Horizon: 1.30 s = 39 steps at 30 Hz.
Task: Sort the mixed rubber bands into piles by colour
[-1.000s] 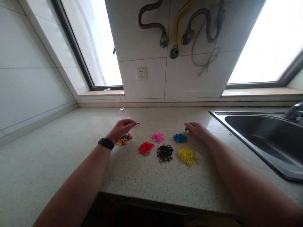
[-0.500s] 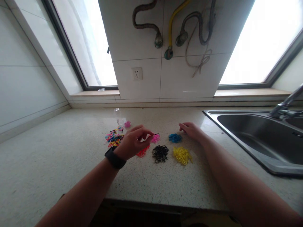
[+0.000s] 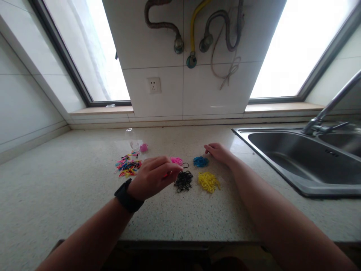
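We appear mid-sorting: the left hand (image 3: pixel 155 176) pinches a black band (image 3: pixel 186 167), seemingly needing release onto the black pile (image 3: pixel 184 182); right hand (image 3: pixel 218 151), grip unclear.

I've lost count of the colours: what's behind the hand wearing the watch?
Behind the left hand, only a little of some red bands shows; the hand covers the rest, so their full spread can't be seen.
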Each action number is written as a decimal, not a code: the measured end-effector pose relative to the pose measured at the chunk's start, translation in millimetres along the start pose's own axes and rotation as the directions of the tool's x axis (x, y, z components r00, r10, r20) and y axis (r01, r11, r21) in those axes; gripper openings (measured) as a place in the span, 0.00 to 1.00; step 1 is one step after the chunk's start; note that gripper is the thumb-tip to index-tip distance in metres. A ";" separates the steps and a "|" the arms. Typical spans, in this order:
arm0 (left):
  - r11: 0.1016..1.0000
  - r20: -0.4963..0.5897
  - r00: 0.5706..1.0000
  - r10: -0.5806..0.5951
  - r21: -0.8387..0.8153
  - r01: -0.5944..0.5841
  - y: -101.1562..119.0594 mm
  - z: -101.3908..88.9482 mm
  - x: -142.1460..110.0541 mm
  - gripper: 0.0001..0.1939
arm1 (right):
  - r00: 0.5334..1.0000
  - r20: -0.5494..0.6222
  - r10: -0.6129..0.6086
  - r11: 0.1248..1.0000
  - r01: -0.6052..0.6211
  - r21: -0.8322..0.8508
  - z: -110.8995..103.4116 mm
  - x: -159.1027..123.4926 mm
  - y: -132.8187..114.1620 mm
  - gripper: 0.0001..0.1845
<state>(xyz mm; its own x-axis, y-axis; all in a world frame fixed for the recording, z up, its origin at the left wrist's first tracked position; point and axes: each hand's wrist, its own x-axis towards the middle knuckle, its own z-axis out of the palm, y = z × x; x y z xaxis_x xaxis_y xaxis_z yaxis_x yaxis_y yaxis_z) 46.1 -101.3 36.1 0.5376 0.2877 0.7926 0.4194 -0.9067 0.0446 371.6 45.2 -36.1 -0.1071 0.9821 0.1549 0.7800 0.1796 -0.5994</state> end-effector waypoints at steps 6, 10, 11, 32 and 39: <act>1.000 -0.021 1.000 0.021 -0.013 -0.021 0.6 -0.6 0.2 0.10 | 1.000 0.008 -0.015 1.000 0.015 -0.002 -0.4 -1.2 -1.2 0.26; 0.999 -0.057 0.998 -0.014 -0.037 0.012 0.6 -0.2 0.8 0.10 | 1.000 0.007 -0.015 1.000 0.015 -0.025 -1.3 -2.4 -2.8 0.27; 0.999 -0.065 0.998 -0.017 -0.031 0.015 0.1 0.0 0.9 0.10 | 1.000 0.007 -0.019 0.999 0.019 -0.032 -1.4 -2.4 -3.0 0.27; 0.998 -0.066 0.996 0.063 0.017 -0.062 -2.1 0.2 1.9 0.08 | 1.000 0.015 -0.004 0.996 0.006 -0.092 -3.1 -4.0 -8.6 0.26; 0.997 -0.052 0.996 0.075 0.039 -0.073 -0.3 -2.3 2.3 0.08 | 1.000 0.018 -0.013 0.995 0.014 -0.096 -4.0 -5.2 -10.7 0.26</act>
<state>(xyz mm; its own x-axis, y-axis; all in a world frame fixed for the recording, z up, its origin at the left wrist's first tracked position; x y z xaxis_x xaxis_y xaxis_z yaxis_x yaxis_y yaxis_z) 45.5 -101.1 39.3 0.5287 0.2025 0.8243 0.4074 -0.9125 -0.0371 366.4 37.9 -27.4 -0.1280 0.9806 0.1483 0.8338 0.1874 -0.5192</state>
